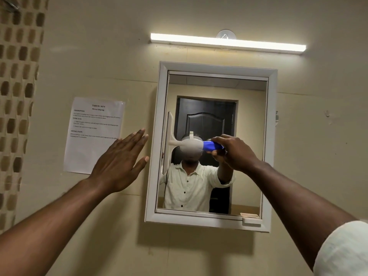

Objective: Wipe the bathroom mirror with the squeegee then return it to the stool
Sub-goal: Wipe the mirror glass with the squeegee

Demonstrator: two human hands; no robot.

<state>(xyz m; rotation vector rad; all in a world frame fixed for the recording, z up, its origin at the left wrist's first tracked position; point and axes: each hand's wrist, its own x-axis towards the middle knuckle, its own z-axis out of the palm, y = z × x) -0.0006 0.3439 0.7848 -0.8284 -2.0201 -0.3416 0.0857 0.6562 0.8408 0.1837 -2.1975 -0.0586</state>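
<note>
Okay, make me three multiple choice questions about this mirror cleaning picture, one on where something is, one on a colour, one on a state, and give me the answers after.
1. Where does the printed sheet hang?
A. On the wall left of the mirror
B. On the mirror glass
C. Above the light bar

2. What colour is the squeegee grip?
A. Red
B. Blue
C. Green

3. How is the left hand?
A. Closed on a cloth
B. Gripping the mirror frame
C. Open, holding nothing

Answers:
1. A, the sheet is fixed to the wall, left of the mirror frame.
2. B, blue shows beside the right hand, which is closed around it.
3. C, its fingers are spread flat in front of the wall.
</note>
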